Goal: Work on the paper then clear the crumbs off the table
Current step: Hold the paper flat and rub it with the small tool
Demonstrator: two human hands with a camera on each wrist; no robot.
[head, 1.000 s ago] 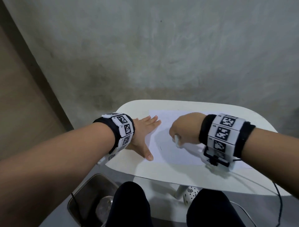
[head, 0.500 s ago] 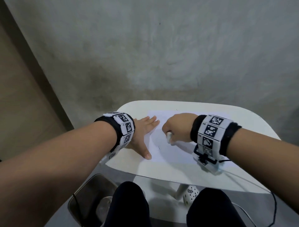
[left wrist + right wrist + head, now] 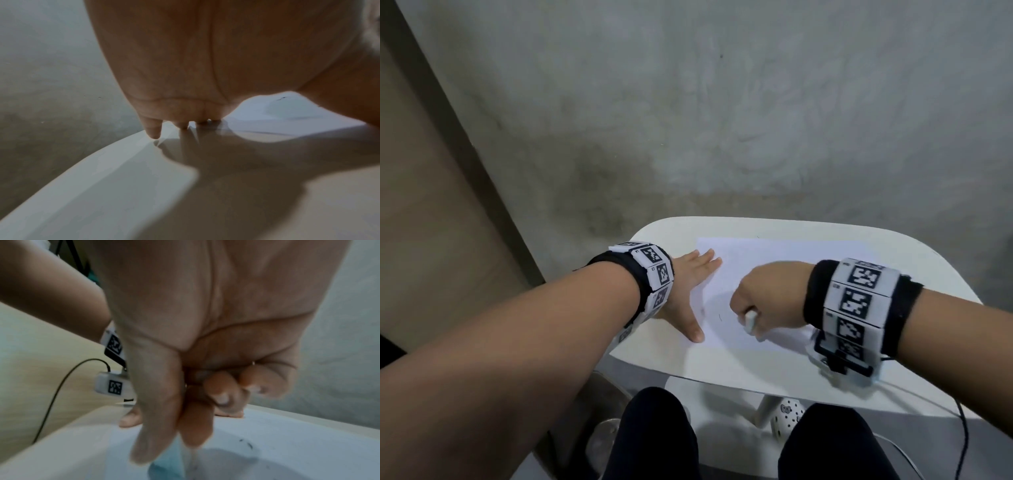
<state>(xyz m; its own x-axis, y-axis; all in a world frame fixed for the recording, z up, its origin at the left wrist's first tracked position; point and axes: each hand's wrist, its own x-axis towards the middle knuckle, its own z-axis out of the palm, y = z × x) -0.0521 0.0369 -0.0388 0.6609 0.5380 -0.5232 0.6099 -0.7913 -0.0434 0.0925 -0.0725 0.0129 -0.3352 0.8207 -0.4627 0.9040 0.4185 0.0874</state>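
Lying flat on the white table (image 3: 722, 370), the paper (image 3: 774, 260) has its long axis running left to right, its far edge near the table's far rim. Faint dark pencil marks (image 3: 245, 443) show on it; none is legible. The left hand (image 3: 685, 291), fingers straight and spread, presses the sheet's left edge. The right hand (image 3: 767, 298) is curled round a small white-and-blue eraser (image 3: 750, 322), its lower end on the paper. Both wristbands (image 3: 856, 298) carry black-and-white square markers, no readable words.

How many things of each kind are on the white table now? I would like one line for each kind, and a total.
Sheet of paper: 1
Eraser, held in the right hand: 1
Hands on the paper (left hand flat): 2
Total: 4
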